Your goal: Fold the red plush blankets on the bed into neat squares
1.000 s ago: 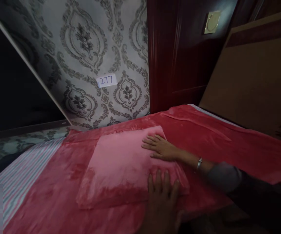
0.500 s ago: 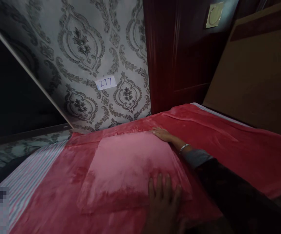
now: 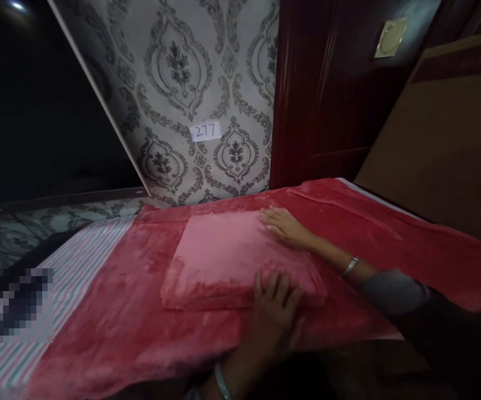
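A folded pink plush cloth (image 3: 224,244), squarish and several layers thick, lies flat on a red plush blanket (image 3: 140,300). My left hand (image 3: 276,305) comes in from below and rests at the cloth's near right edge, its fingers spread over the top. Part of that hand's thumb side is dim. On the cloth's far right part lies my right hand (image 3: 288,228), palm down with fingers stretched out. Neither hand grips anything.
Striped fabric (image 3: 74,266) shows at the left, partly behind a pixelated patch. Patterned wallpaper (image 3: 178,66) with a paper marked 277 (image 3: 205,131) stands behind. A dark screen (image 3: 49,111) is at the left, a dark red wood panel (image 3: 324,83) and large cardboard (image 3: 444,128) at the right.
My right hand has moved inward from the cloth's far right corner onto its top. My left hand stays at the near edge. The camera view has shifted, showing more of both arms.
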Available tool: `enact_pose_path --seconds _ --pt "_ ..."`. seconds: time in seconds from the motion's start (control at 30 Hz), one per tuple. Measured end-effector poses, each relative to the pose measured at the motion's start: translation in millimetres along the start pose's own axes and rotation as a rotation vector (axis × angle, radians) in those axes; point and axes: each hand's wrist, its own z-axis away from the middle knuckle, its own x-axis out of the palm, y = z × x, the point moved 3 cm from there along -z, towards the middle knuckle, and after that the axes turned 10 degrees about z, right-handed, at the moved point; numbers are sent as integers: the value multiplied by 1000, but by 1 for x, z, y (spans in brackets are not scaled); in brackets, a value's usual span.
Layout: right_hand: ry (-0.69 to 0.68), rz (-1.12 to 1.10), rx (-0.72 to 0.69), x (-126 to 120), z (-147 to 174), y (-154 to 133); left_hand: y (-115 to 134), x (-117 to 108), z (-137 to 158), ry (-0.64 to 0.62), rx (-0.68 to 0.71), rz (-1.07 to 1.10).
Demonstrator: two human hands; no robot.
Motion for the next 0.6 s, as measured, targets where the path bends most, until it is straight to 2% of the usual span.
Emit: enact_pose_path --seconds 0.13,0.27,0.33,0.4,0.6 --pt "-140 -95 -255 5 15 -63 -25 -23 12 160 -156 -116" --pt "-226 -114 -379 20 9 -89 -41 -27 30 58 -240 -227" --pt "-236 -72 -417 28 -2 -86 -42 -23 38 6 -228 -244" --pt "-228 -10 -394 34 -17 -73 -41 -19 43 -22 -224 -242" --pt "-228 128 -128 42 -66 -19 -41 -18 44 -39 -237 -214"
